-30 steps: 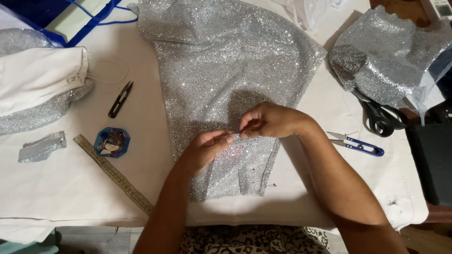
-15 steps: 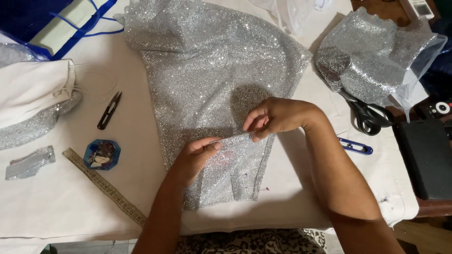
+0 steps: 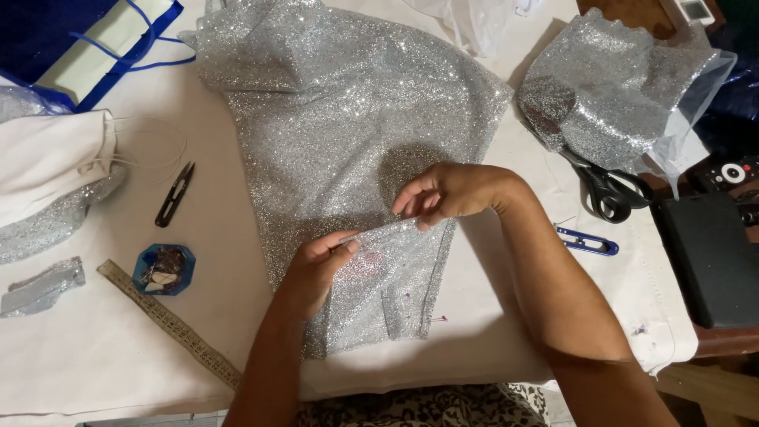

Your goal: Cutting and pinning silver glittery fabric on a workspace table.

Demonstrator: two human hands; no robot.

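Note:
A large piece of silver glitter fabric (image 3: 340, 119) lies spread on the white-covered table (image 3: 118, 348). Its near end is folded over into a flap (image 3: 387, 277). My left hand (image 3: 316, 265) pinches the left part of the flap's folded edge between thumb and fingers. My right hand (image 3: 451, 194) pinches the same edge a little farther right and higher, lifting it off the cloth below. A pin with a pink head (image 3: 443, 319) sticks out at the flap's lower right edge.
Black thread snips (image 3: 175, 194), a blue pin holder (image 3: 164, 269) and a ruler (image 3: 170, 323) lie left. Blue-handled snips (image 3: 587, 241) and black scissors (image 3: 609, 190) lie right, under a bundle of silver fabric (image 3: 609, 91). White folded cloth (image 3: 47, 162) sits far left, a black box (image 3: 711, 261) far right.
My two hands have drawn apart along the folded edge, the right one lifting it slightly. The view has shifted a little toward the right.

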